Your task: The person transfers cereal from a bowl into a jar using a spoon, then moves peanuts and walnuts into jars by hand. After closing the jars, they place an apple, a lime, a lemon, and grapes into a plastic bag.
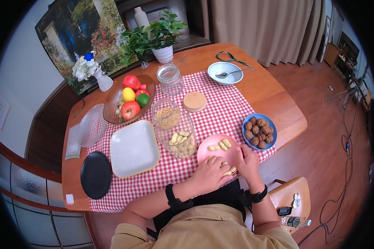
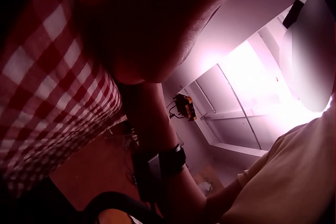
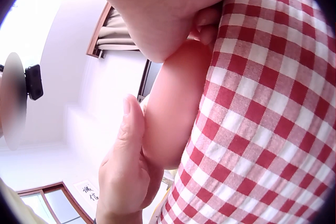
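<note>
A pink plate (image 1: pixel 206 145) with several peanuts (image 1: pixel 224 144) lies at the table's near edge. My right hand (image 1: pixel 248 164) holds its right rim, thumb up at the edge. In the right wrist view its curled fingertips (image 3: pixel 206 34) are by the plate's outer wall (image 3: pixel 176 108). My left hand (image 1: pixel 212 174) reaches over the plate's near left part, beside more peanuts. Its thumb (image 3: pixel 127 129) shows by the rim in the right wrist view; I cannot tell what its fingers hold. A clear jar (image 1: pixel 176 151) of peanuts stands left of the plate.
A blue bowl of walnuts (image 1: pixel 259 131) sits right of the plate. Left are a white tray (image 1: pixel 133 149) and a black plate (image 1: pixel 96 174). Farther back are a fruit bowl (image 1: pixel 112 114), a lidded jar (image 1: pixel 170 81), a wooden lid (image 1: pixel 195 101) and a white bowl (image 1: pixel 220 68).
</note>
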Available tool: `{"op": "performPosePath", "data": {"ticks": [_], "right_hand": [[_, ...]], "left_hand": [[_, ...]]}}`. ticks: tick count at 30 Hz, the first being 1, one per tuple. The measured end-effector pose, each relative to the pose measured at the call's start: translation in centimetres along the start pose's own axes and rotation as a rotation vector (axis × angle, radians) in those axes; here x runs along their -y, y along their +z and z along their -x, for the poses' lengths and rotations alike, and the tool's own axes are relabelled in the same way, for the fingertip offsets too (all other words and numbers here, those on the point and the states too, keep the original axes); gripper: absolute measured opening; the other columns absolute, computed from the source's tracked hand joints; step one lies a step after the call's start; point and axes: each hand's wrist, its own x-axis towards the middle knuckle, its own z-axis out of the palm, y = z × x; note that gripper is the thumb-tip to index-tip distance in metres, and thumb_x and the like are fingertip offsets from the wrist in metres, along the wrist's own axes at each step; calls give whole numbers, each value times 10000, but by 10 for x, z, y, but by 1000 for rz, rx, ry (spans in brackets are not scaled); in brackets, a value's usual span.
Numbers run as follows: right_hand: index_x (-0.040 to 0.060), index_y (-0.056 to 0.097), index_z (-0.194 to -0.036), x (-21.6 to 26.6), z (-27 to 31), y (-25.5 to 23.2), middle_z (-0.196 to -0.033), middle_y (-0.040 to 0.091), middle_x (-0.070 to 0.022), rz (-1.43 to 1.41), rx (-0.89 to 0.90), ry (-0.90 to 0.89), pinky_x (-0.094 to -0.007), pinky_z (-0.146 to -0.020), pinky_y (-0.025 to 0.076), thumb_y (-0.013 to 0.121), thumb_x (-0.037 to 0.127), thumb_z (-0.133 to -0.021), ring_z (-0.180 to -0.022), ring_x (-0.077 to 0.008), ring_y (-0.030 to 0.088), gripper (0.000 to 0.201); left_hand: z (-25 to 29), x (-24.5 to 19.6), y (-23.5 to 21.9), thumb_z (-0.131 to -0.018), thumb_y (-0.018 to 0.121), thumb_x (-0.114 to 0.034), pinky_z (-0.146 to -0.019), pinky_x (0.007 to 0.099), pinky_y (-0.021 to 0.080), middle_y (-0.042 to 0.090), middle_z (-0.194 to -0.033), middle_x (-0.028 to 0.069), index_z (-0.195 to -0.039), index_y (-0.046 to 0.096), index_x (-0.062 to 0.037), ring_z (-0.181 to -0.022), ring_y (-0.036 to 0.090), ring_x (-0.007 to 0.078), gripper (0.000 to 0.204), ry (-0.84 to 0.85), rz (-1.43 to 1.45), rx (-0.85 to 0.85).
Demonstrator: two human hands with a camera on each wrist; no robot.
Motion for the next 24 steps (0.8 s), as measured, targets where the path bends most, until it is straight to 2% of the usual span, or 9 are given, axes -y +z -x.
{"op": "performPosePath", "data": {"ticks": [4,6,9,13,15,18,19,21,24], "right_hand": [[31,581,-756,1,0,-1,-598,558,-192,15,4,-4,-418,-485,406,538,265,-899,-537,-358,563,278],[31,581,-757,2,0,-1,-598,557,-192,12,7,-3,-418,-484,405,538,262,-899,-536,-358,563,275],[31,583,-759,1,0,-1,-598,557,-193,14,6,-9,-417,-483,405,539,259,-899,-538,-357,565,272],[30,586,-764,5,-1,-3,-603,559,-196,7,-6,-26,-416,-489,411,542,255,-897,-544,-357,570,265],[28,587,-767,4,0,-2,-606,561,-197,6,0,-22,-416,-492,414,545,254,-894,-548,-358,573,262],[27,587,-769,1,-1,-2,-610,563,-199,16,7,-18,-416,-495,417,551,253,-888,-553,-360,576,258],[26,586,-769,0,-1,-2,-610,563,-200,26,10,-18,-416,-496,417,555,252,-884,-555,-362,576,256],[26,585,-767,1,0,-2,-609,561,-200,20,0,-17,-417,-496,417,556,252,-882,-554,-363,574,255],[27,581,-760,0,0,0,-605,556,-201,9,-6,-12,-417,-495,415,557,250,-879,-550,-366,569,254]], "left_hand": [[-5,2,3,-854,586,-340,-724,378,459,547,-965,124,-921,603,-58,-848,549,285,290,-48,83,6],[-10,5,4,-863,579,-329,-653,396,489,586,-860,146,-845,619,-32,-738,587,308,301,-164,160,51],[-18,6,-1,-877,567,-319,-620,418,499,611,-774,157,-818,626,-17,-690,610,324,314,-250,202,94],[-24,11,6,-885,559,-317,-605,414,501,628,-751,145,-823,627,-23,-698,626,314,308,-245,131,94],[-28,10,3,-877,568,-316,-596,397,500,630,-750,133,-803,623,-31,-691,623,305,299,-230,100,-75],[-31,3,-15,-852,607,-291,-591,387,495,624,-741,120,-782,612,-38,-681,619,299,263,-216,129,-165],[-31,0,-26,-852,607,-291,-591,387,495,624,-741,120,-782,612,-38,-681,619,299,263,-214,128,-164],[-31,-1,-56,-833,634,-227,-576,386,480,612,-726,116,-761,592,-42,-652,606,290,202,-131,75,-311],[-31,9,-102,-843,612,-159,-562,388,457,598,-710,124,-750,577,-38,-639,588,297,157,-186,-5,-511]]}}
